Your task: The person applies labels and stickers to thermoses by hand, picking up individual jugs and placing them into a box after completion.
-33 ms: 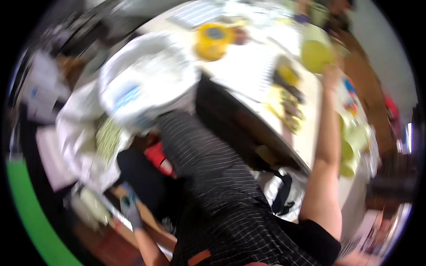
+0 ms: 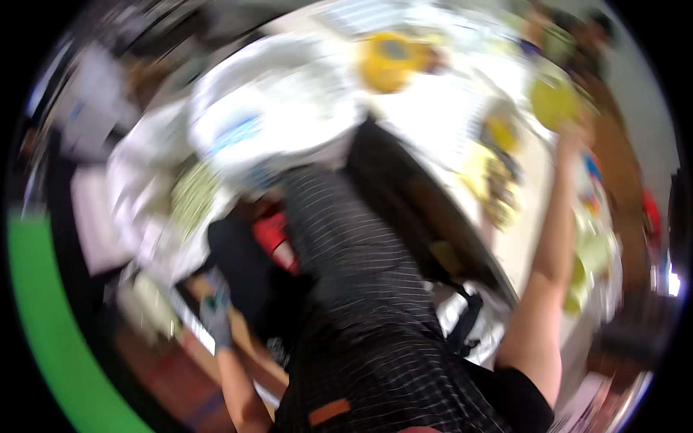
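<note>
Where the dark striped garment (image 2: pixel 361 289) fills the foreground, the left hand (image 2: pixel 216 323), in a grey glove, hangs low beside a brown cardboard edge (image 2: pixel 249 346); blur hides whether its fingers are spread or pinching. Farther out, a white-lined tub (image 2: pixel 204 108) stands left of the pale table (image 2: pixel 530 195). Pale green rolls (image 2: pixel 595 252) lie right of the outstretched right arm. At its end, the right hand (image 2: pixel 575 133) meets a yellow-green cylinder (image 2: pixel 554 102) over the table's right side; I cannot tell whether it grips.
</note>
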A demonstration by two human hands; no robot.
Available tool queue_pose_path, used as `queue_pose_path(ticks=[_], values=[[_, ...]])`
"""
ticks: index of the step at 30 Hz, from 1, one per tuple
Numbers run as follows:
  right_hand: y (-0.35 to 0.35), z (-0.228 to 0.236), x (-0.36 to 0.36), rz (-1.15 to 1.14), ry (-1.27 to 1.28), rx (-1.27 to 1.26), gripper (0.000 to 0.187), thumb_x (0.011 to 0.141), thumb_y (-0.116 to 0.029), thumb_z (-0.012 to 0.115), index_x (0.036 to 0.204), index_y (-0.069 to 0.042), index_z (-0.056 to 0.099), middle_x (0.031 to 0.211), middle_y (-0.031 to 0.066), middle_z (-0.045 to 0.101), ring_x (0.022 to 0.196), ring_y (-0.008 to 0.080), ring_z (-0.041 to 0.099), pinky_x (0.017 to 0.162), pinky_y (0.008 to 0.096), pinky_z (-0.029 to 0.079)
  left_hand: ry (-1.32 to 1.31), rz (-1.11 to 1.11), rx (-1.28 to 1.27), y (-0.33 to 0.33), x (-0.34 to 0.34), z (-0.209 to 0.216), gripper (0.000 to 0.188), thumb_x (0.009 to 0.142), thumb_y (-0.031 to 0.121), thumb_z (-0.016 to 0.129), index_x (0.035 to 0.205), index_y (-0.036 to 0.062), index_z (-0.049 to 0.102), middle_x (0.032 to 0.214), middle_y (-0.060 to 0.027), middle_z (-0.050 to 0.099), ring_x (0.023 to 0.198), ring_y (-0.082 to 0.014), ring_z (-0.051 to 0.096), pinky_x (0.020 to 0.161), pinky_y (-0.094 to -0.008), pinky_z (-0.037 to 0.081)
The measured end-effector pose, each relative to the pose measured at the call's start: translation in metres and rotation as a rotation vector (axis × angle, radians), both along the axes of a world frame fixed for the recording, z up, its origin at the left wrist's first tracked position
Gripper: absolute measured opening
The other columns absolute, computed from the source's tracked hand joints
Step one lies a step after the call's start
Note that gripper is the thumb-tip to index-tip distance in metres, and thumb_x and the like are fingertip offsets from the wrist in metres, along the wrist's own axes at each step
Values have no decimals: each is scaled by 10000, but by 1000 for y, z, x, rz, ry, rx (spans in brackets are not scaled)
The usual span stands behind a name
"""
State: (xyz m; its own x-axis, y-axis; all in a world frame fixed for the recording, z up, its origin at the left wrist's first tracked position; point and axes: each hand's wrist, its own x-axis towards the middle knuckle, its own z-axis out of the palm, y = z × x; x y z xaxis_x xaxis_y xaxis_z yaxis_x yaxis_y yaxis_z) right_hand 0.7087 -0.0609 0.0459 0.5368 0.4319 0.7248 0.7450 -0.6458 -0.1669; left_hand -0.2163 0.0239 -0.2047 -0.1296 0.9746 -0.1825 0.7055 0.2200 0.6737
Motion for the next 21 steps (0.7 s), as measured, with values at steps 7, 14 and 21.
queue_pose_path(ticks=[7, 14, 21], values=[[52, -101, -159, 649, 94, -110, 518, 1050, -109, 728, 1520, 36, 564, 1521, 234, 611, 1400, 398, 591, 1195, 496, 465, 396, 494, 72, -16, -48, -20, 516, 1057, 458, 625, 1345, 42, 727, 1326, -252, 737, 1267, -463, 643, 1128, -523, 487], [30, -122, -410, 995, 538, -533, 534, 974, 42, 609, 1505, 19, 551, 1518, 275, 535, 1431, 456, 513, 1251, 548, 373, 403, 486, 108, 49, -185, -80, 438, 1084, 416, 526, 1086, 34, 740, 1083, -279, 750, 1007, -511, 676, 891, -576, 540], [55, -120, -439, 880, 503, -520, 452, 861, -26, 513, 1302, 12, 602, 1322, 256, 500, 1272, 420, 518, 1174, 542, 396, 188, 319, -329, 112, -268, -154, 609, 1100, 594, 481, 1170, 36, 716, 1054, -198, 742, 966, -364, 707, 841, -499, 564]])
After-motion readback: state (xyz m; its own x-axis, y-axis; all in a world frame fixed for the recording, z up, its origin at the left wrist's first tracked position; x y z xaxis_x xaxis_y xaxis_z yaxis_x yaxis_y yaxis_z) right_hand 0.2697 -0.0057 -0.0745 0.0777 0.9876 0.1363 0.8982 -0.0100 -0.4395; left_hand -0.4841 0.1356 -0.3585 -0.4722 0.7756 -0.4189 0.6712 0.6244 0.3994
